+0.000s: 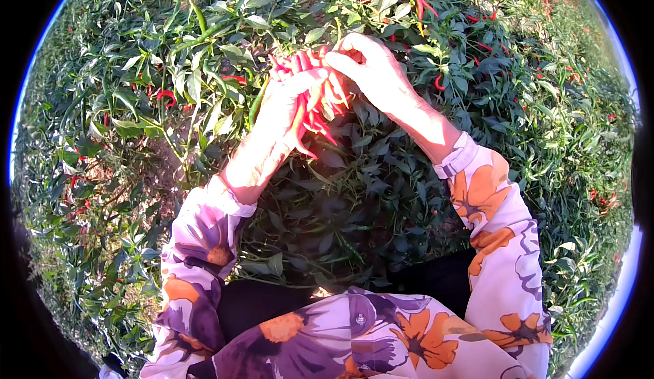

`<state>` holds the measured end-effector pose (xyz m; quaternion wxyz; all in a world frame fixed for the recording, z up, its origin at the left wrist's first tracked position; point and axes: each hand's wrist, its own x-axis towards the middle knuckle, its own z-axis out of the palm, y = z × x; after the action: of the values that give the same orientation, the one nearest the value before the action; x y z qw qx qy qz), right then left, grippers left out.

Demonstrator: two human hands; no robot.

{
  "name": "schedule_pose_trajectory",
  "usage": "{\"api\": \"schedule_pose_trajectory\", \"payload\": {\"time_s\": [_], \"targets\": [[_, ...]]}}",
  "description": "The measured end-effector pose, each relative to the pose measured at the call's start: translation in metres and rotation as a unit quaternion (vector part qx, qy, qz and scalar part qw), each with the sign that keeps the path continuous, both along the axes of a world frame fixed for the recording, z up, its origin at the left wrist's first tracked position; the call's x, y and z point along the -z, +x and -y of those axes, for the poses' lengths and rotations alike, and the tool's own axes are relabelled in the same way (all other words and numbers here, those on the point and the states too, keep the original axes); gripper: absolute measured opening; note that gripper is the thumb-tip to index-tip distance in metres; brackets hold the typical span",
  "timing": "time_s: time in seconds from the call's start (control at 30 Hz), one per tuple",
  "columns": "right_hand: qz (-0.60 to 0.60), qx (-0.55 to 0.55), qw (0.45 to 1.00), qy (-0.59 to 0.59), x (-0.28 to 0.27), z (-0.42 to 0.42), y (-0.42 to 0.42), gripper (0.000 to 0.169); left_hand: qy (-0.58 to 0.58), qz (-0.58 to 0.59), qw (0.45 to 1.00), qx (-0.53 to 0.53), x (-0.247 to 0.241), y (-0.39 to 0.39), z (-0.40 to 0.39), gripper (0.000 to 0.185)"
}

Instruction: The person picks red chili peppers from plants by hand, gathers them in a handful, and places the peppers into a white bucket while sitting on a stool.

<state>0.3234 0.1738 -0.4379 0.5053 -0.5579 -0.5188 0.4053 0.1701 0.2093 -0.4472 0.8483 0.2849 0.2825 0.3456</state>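
A thick bunch of red chili peppers (323,104) fills my left hand (280,104), with the thumb laid across the top and several pepper tips hanging out below the palm. Close against the bunch's upper right side is my right hand (377,72), its thumb and forefinger curled towards each other. Bright glare washes out its fingertips, so whether anything is pinched there cannot be told. A slim green pepper (258,102) hangs just left of my left hand. Pepper plant leaves (315,34) surround both hands.
Dense chili plants spread on every side. Green peppers (200,17) hang at the upper left, and a curled red pepper (166,97) is lower down. More red peppers (421,12) hang at the upper right. Shaded foliage (332,200) lies between my arms.
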Motion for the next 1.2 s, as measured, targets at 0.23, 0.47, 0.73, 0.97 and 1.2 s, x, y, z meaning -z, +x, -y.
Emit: {"api": "schedule_pose_trajectory", "payload": {"time_s": [0.23,0.47,0.73,0.97,1.2], "targets": [[0.129,0.051,0.988,0.065,-0.005,0.003,0.001,0.023,-0.023,0.021,0.999,0.023,-0.009,-0.001,0.001,0.02],[-0.326,-0.052,0.919,-0.217,-0.004,0.003,0.009,0.018,0.031,-0.037,0.999,0.011,-0.011,-0.007,0.0,0.02],[-0.18,-0.236,0.92,-0.256,-0.005,0.016,0.037,0.017,0.05,-0.055,0.997,-0.007,-0.007,-0.026,-0.01,0.021],[0.292,-0.234,0.919,-0.122,0.063,0.031,-0.017,0.027,0.032,-0.022,0.997,-0.06,-0.003,-0.041,-0.02,0.024],[0.612,-0.184,0.768,-0.038,0.088,0.033,-0.066,0.012,-0.045,-0.11,0.99,-0.081,-0.004,-0.045,-0.018,0.035]]}}
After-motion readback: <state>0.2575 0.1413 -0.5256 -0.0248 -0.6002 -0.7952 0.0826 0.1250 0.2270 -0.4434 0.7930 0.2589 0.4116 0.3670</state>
